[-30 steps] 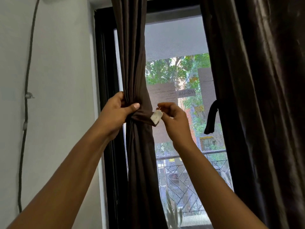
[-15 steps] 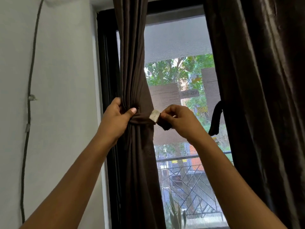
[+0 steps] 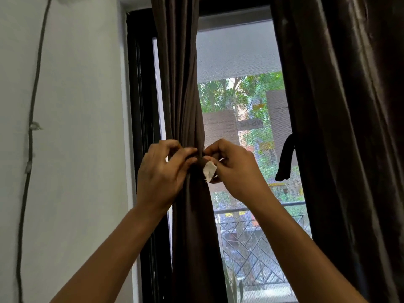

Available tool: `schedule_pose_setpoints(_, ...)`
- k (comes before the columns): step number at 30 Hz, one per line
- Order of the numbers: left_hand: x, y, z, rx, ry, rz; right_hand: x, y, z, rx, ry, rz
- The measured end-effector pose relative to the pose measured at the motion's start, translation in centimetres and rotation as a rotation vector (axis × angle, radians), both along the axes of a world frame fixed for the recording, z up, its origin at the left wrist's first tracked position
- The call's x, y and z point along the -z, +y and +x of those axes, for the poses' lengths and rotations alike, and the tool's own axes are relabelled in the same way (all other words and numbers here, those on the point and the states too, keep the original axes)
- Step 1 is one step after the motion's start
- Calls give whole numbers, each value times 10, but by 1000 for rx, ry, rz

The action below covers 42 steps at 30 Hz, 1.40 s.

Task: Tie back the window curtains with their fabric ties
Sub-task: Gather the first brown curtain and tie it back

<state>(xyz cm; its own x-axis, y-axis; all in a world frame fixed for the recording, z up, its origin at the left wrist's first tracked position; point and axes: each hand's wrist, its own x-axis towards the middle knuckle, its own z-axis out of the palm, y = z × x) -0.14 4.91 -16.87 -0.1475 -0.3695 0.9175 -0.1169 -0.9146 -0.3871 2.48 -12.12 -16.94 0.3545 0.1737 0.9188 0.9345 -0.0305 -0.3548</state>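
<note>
The left dark brown curtain (image 3: 182, 88) hangs bunched into a narrow column in front of the window. A matching fabric tie (image 3: 197, 159) circles it at mid height, mostly hidden by my fingers. My left hand (image 3: 160, 176) grips the tie and bunched cloth from the left. My right hand (image 3: 235, 169) pinches the tie's end from the right, where a white patch (image 3: 209, 171) shows. The two hands nearly touch at the tie. The right curtain (image 3: 341, 127) hangs loose, its own tie (image 3: 285, 158) dangling at its inner edge.
A black window frame (image 3: 140, 106) stands left of the curtain, beside a white wall (image 3: 76, 127) with a dark cable (image 3: 31, 132) running down it. Through the glass (image 3: 238, 62) I see trees and a balcony railing (image 3: 258, 237).
My right hand has moved left against the curtain, bringing the tie's end with the white patch up to the wrapped band. My left hand has shifted its fingers further over the tie.
</note>
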Motion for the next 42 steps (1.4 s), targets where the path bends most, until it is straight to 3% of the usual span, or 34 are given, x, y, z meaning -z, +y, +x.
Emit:
schedule_pose_setpoints(6,-11,22,-7,-21,173,269,0,-13,4,-176,96,-56)
schedule_pose_setpoints(9,-20,10,-18,83,221,275,1,-13,6,-80,27,-26)
schedule_pose_setpoints(13,-34,-24,-32,402,407,-56,6,-10,7,215,-370,58)
schedule_pose_setpoints(17,-53,-40,-33,425,523,-340,1,-17,7,507,-742,166)
schedule_pose_setpoints(21,-61,-49,-34,413,559,-366,-20,-23,10,658,-1053,192)
schedule_pose_setpoints(23,-61,-53,-36,397,575,-292,-36,-26,14,640,-1096,128)
schedule_pose_setpoints(28,-58,-51,-40,402,758,-235,-63,-43,23,282,-690,-160)
schedule_pose_setpoints(31,-51,-51,-38,379,844,-242,-65,-41,24,163,-598,-122)
schedule_pose_setpoints(36,-45,-59,-28,248,549,-188,-61,-34,20,-238,-189,-26)
schedule_pose_setpoints(40,-42,-55,-33,343,491,-215,-54,-37,26,-673,158,-45)
schedule_pose_setpoints(42,-40,-53,-37,389,485,-244,-50,-38,28,-742,237,-80)
